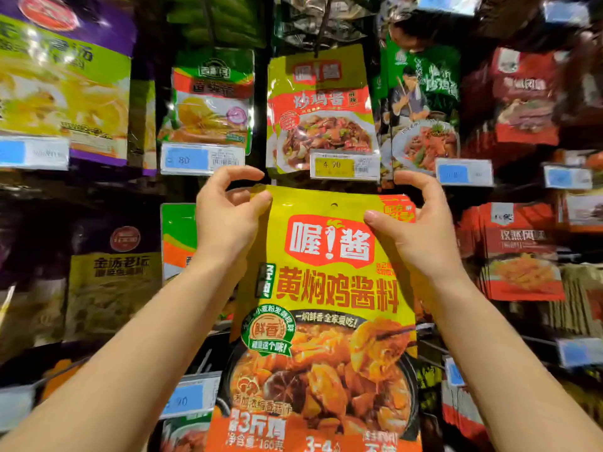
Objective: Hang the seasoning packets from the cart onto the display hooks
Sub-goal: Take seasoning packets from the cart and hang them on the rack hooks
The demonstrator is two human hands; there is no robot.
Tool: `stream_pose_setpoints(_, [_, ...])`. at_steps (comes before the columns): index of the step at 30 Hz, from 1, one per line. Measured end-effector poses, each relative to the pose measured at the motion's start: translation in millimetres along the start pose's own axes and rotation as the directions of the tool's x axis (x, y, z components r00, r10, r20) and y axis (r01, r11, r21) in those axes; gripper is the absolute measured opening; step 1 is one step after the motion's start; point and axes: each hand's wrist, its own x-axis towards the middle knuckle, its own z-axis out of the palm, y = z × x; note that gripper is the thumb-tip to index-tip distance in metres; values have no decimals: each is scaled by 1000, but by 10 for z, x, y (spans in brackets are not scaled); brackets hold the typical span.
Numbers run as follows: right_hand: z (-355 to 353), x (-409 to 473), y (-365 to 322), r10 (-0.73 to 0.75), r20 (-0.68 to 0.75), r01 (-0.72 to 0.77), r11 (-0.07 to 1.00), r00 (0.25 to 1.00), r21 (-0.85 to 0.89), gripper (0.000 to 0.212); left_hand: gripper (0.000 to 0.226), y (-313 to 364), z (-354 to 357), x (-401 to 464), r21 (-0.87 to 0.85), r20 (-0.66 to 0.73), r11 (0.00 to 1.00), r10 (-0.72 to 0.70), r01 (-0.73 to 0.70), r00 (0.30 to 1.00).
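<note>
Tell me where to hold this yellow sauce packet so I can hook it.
Pinch the yellow packet at its two top corners, from either side, as the left hand and right hand do. That keeps the centred hang hole uncovered and the flat pouch upright.

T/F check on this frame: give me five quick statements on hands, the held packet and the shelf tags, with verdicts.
1. Both hands grip one yellow packet at its top corners. True: left hand, right hand.
2. The packet's hang hole is already on a hook. False: the hole is free, no hook through it.
3. The price tag just above the packet is yellow. True.
4. The held packet is upside down. False: its text reads upright.
5. The left hand is empty. False: it pinches the packet's corner.
</note>
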Motion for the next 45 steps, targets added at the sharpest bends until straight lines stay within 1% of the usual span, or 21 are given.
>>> stream_pose_setpoints(3, [-18, 200, 90, 93, 13, -93, 996, 996, 7, 70, 28, -137, 81, 57, 60, -4, 998, 14, -14, 1000])
stream_pose_setpoints(5, [-8, 287, 168, 149, 44, -151, 988, 988, 31, 75, 31, -206, 113, 63, 48, -13, 999, -21, 22, 1000])
stream_pose_setpoints(8, [14, 381, 300, 198, 33, -199, 979, 980, 52, 74, 33, -276, 164, 75, 44, -35, 997, -57, 58, 998])
stream_pose_setpoints(11, [76, 503, 356, 253, -4, -252, 964, 967, 85, 76, 26, -306, 229, 151, 112, -83, 994, 0, 9, 997])
stream_pose_setpoints(15, [196, 675, 395, 263, -58, -256, 961, 963, 107, 83, 22, -373, 329, 299, 192, -122, 979, 87, -62, 989])
stream_pose_setpoints(18, [228, 725, 497, 278, -75, -268, 956, 958, 118, 79, 19, -430, 427, 296, 239, -117, 966, 134, -103, 984])
stream_pose_setpoints(21, [193, 735, 527, 302, -57, -293, 947, 952, 128, 72, 20, -488, 495, 245, 282, -93, 944, 207, -173, 974])
stream_pose_setpoints(24, [136, 777, 488, 288, -27, -281, 949, 957, 142, 78, 21, -549, 491, 255, 271, -110, 939, 250, -213, 962])
stream_pose_setpoints(26, [127, 787, 446, 262, -12, -259, 959, 965, 116, 79, 21, -560, 494, 261, 266, -131, 934, 281, -239, 951])
stream_pose_setpoints(30, [153, 799, 482, 268, -23, -263, 957, 963, 124, 79, 23, -602, 518, 277, 297, -119, 914, 322, -276, 939])
stream_pose_setpoints(34, [189, 822, 544, 226, -20, -225, 974, 974, 21, 81, 27, -713, 451, 276, 300, -73, 921, 282, -248, 957])
stream_pose_setpoints(36, [218, 817, 590, 233, -5, -233, 972, 972, -2, 81, 22, -742, 441, 288, 290, -73, 935, 236, -205, 969])
stream_pose_setpoints(39, [244, 804, 663, 221, -6, -221, 974, 975, -47, 74, 18, -755, 435, 340, 264, -69, 958, 136, -113, 988])
stream_pose_setpoints(40, [241, 800, 673, 197, -15, -197, 975, 980, -99, 69, 16, -760, 417, 350, 257, -61, 963, 102, -83, 993])
stream_pose_setpoints(42, [228, 782, 684, 145, -46, -151, 969, 988, -195, 51, 11, -768, 357, 337, 231, -52, 972, 49, -36, 997])
stream_pose_setpoints(44, [222, 760, 692, 126, -73, -139, 963, 989, -229, 34, 5, -760, 293, 267, 163, -23, 986, -27, 30, 999])
stream_pose_setpoints(45, [225, 747, 689, 117, -85, -134, 961, 990, -243, 29, 9, -752, 268, 219, 120, 17, 990, -76, 73, 997])
